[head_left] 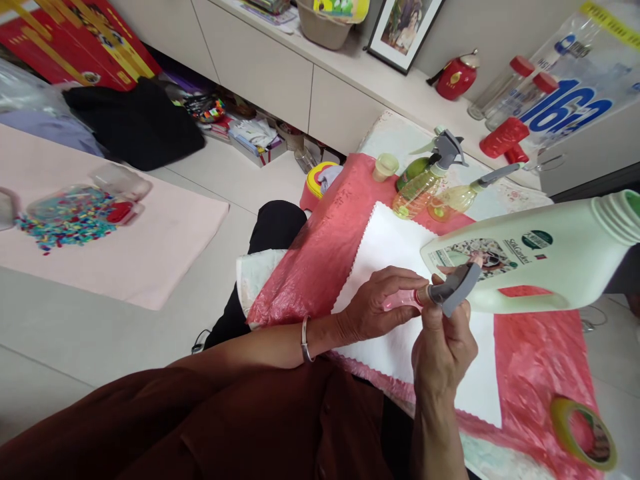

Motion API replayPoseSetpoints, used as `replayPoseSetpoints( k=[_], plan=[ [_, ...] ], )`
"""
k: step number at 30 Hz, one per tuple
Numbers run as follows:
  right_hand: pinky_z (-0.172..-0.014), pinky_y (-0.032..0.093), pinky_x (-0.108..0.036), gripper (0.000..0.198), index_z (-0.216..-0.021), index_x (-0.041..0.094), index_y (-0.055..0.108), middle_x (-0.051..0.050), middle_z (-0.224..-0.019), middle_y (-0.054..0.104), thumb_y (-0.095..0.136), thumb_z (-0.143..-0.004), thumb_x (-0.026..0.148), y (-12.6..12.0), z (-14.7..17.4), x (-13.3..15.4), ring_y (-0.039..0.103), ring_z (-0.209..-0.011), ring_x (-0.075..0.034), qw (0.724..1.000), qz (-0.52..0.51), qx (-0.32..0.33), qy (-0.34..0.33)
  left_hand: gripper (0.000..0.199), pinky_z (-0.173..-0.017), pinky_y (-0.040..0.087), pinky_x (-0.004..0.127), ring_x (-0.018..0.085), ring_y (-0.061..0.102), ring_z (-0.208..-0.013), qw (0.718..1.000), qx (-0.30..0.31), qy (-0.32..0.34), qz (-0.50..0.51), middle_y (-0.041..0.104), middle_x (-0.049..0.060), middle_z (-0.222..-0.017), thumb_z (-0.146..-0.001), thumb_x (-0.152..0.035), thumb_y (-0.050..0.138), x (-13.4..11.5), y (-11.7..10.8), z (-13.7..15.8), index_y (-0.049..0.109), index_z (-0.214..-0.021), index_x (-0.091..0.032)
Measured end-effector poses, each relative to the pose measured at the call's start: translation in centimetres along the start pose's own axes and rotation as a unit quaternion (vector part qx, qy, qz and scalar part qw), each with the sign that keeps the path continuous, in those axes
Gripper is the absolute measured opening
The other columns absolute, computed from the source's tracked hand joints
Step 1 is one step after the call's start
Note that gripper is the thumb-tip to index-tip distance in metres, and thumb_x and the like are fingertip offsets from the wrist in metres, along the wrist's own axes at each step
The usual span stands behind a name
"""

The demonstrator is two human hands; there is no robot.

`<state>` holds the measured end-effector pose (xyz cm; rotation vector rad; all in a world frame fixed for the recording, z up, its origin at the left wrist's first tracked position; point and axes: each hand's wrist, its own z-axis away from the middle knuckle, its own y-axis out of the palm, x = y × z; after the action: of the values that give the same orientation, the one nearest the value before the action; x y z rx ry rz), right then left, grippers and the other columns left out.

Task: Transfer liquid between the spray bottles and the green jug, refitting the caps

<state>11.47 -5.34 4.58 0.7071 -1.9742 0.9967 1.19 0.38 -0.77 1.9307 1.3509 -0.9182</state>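
My left hand (375, 303), with a silver bangle on its wrist, is closed around a small clear pink spray bottle (400, 300). At the neck of that bottle my right hand (444, 340) grips the grey spray head (457, 288); whether it is threaded on I cannot tell. Most of the bottle is hidden by my fingers. Both hands are over a white scalloped cloth (385, 247). Just beyond them is a large pale green jug (575, 260), uncapped, its mouth toward the right. Two spray bottles (417, 193) (460, 200) with grey heads stand farther back.
A roll of tape (583, 433) lies on the red plastic table cover (540, 360). A small cup (385, 167) stands near the back edge. To the left, colourful small pieces (70, 217) are heaped on a pink-covered table (165, 247). Red-lidded jars (505, 87) stand on the cabinet.
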Motion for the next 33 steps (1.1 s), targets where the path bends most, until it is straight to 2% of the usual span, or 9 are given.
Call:
replayPoseSetpoints(
  k=[7,10,12,14,19,23,28,30,33],
  plan=[
    [-0.095,0.049,-0.034,0.023,-0.098,0.016,0.075,-0.006,-0.105,0.065,0.076,-0.090,0.037,0.2,-0.7,-0.3,0.062,-0.100,-0.018,0.998,-0.061,-0.018,0.001,0.046,-0.105,0.052,0.044,0.026,0.064,-0.121,1.000,0.008,-0.005,0.003,0.070,0.013,-0.126,-0.095,-0.047,0.063,-0.2,-0.2,-0.3,0.058,-0.132,-0.019],
    [-0.097,0.050,-0.037,0.014,-0.095,0.016,0.077,-0.006,-0.100,0.067,0.080,-0.085,0.025,0.3,-1.6,0.0,0.063,-0.096,-0.018,0.982,-0.161,-0.077,-0.056,0.050,-0.106,0.051,0.045,0.028,0.062,-0.123,0.999,0.023,-0.037,-0.004,0.067,0.014,-0.130,-0.094,-0.049,0.064,-0.4,-0.4,-0.3,0.056,-0.134,-0.019],
    [-0.096,0.051,-0.037,0.017,-0.100,0.018,0.078,-0.005,-0.099,0.068,0.080,-0.083,0.018,0.2,-2.2,0.3,0.063,-0.093,-0.017,0.971,-0.203,-0.096,-0.083,0.047,-0.106,0.051,0.045,0.027,0.063,-0.123,0.999,0.021,-0.030,-0.001,0.069,0.014,-0.127,-0.094,-0.047,0.066,-0.4,-0.4,-0.3,0.057,-0.131,-0.019],
    [-0.094,0.052,-0.037,0.018,-0.101,0.019,0.079,-0.005,-0.100,0.068,0.080,-0.083,0.019,-0.1,-2.4,0.4,0.064,-0.092,-0.016,0.975,-0.196,-0.079,-0.075,0.043,-0.104,0.052,0.043,0.026,0.064,-0.120,1.000,0.009,-0.006,0.004,0.071,0.013,-0.122,-0.093,-0.044,0.067,-0.2,-0.3,-0.3,0.059,-0.127,-0.018],
    [-0.100,0.052,-0.045,0.022,-0.096,0.014,0.077,-0.010,-0.110,0.067,0.078,-0.088,0.034,-0.5,-1.9,-0.7,0.065,-0.102,-0.022,0.994,-0.076,-0.053,-0.056,0.044,-0.104,0.052,0.043,0.026,0.064,-0.121,1.000,0.012,0.004,-0.008,0.070,0.014,-0.122,-0.094,-0.043,0.067,0.0,-0.2,-0.4,0.057,-0.127,-0.017],
    [-0.100,0.053,-0.046,0.017,-0.095,0.014,0.077,-0.009,-0.106,0.068,0.080,-0.085,0.027,-0.2,-2.1,-0.8,0.067,-0.096,-0.020,0.986,-0.128,-0.060,-0.090,0.045,-0.106,0.051,0.043,0.026,0.063,-0.123,1.000,0.015,-0.004,-0.007,0.069,0.014,-0.124,-0.094,-0.043,0.066,-0.1,-0.2,-0.3,0.056,-0.130,-0.017],
    [-0.081,0.056,-0.035,0.023,-0.102,0.016,0.079,-0.009,-0.106,0.067,0.080,-0.080,0.012,0.4,-2.8,-0.2,0.065,-0.092,-0.019,0.964,-0.193,-0.116,-0.142,0.042,-0.104,0.052,0.041,0.025,0.064,-0.120,1.000,0.001,0.013,-0.005,0.071,0.014,-0.120,-0.093,-0.039,0.070,-0.1,-0.1,-0.4,0.059,-0.126,-0.015],
    [-0.083,0.055,-0.035,0.021,-0.101,0.018,0.079,-0.008,-0.104,0.067,0.079,-0.081,0.012,0.4,-2.6,-0.6,0.065,-0.091,-0.018,0.964,-0.191,-0.103,-0.154,0.042,-0.104,0.052,0.042,0.026,0.064,-0.121,1.000,0.003,0.008,-0.002,0.071,0.014,-0.122,-0.093,-0.040,0.068,0.0,-0.1,-0.4,0.058,-0.127,-0.017],
    [-0.092,0.052,-0.039,0.015,-0.100,0.017,0.078,-0.008,-0.105,0.067,0.078,-0.084,0.019,0.2,-1.9,-1.6,0.065,-0.095,-0.018,0.979,-0.158,-0.059,-0.118,0.045,-0.104,0.052,0.044,0.026,0.063,-0.123,1.000,0.011,0.001,0.000,0.070,0.013,-0.124,-0.095,-0.045,0.065,0.1,-0.1,-0.3,0.056,-0.130,-0.018]
  ],
)
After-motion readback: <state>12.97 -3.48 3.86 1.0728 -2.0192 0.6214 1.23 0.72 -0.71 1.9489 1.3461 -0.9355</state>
